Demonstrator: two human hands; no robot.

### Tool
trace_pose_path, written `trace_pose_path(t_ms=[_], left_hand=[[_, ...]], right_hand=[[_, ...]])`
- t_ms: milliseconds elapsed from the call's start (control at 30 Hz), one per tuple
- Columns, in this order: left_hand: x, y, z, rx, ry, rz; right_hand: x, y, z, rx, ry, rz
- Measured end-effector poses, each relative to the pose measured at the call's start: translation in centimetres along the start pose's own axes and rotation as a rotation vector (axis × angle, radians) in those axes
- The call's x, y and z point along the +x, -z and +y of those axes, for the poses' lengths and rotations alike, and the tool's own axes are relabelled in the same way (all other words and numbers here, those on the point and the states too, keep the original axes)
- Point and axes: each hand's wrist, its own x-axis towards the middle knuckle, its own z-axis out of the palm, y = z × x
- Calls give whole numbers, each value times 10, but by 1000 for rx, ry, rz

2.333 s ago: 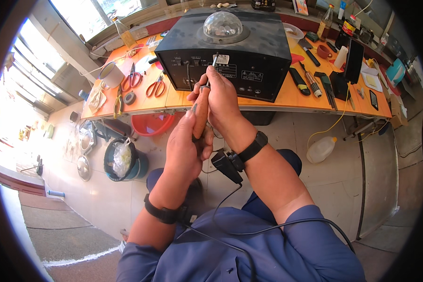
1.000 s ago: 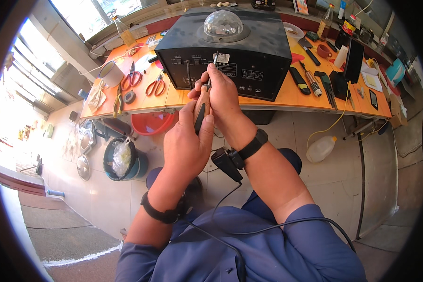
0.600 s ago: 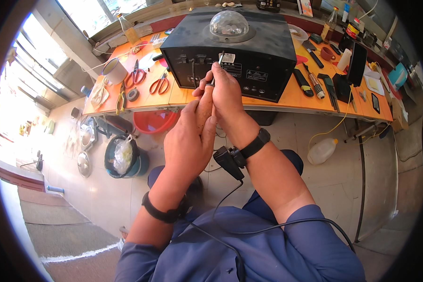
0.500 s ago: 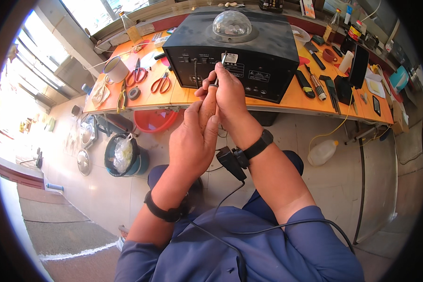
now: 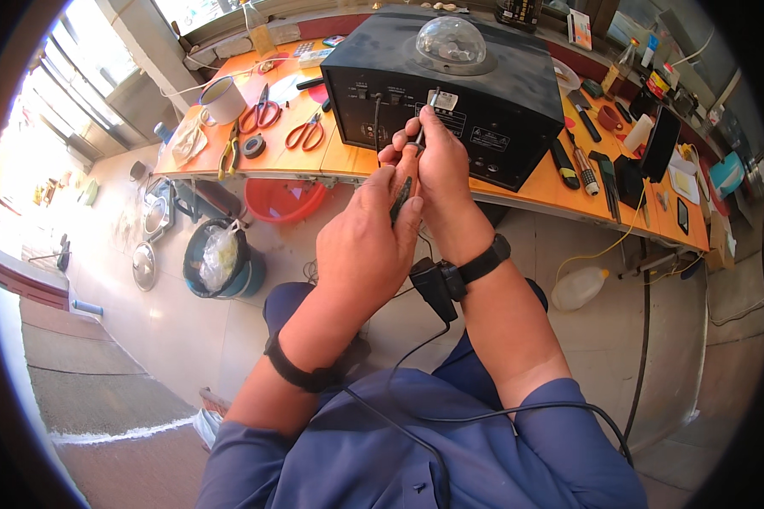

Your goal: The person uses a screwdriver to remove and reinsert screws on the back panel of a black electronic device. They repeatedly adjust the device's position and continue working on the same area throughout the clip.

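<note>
My left hand is clamped on the handle of the screwdriver, fingers wrapped round it from the left and thumb lying against its right side. My right hand sits higher up, thumb stretched along the shaft and the other fingers curled in from the left, so that the shaft is held between them. No gap noted in either grip. Screwdriver: orange-red and dark handle, thin metal shaft, pointing up and away from me at a slant, its far end at the back panel of the box beside a pale label; I cannot tell whether the tip is seated in anything. Box: black, top dusty and smudged, clear dome on it, dark cable hanging down the panel. It stands on the orange bench, just beyond my hands.
</note>
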Motion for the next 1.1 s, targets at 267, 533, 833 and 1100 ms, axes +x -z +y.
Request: trace_pose_path(t_ms=[267,533,833,1100], left_hand=[[7,9,-7,-1268,611,-309],[-3,-2,-5,22,-25,25],[3,12,-14,-1164,607,-340],[-2,-1,-11,-413,233,-135]], right_hand=[[-1,0,-2,-36,3,-7],[-2,-4,-1,-65,16,40],[0,-4,-2,-110,28,24],[3,2,-2,-90,-24,48]])
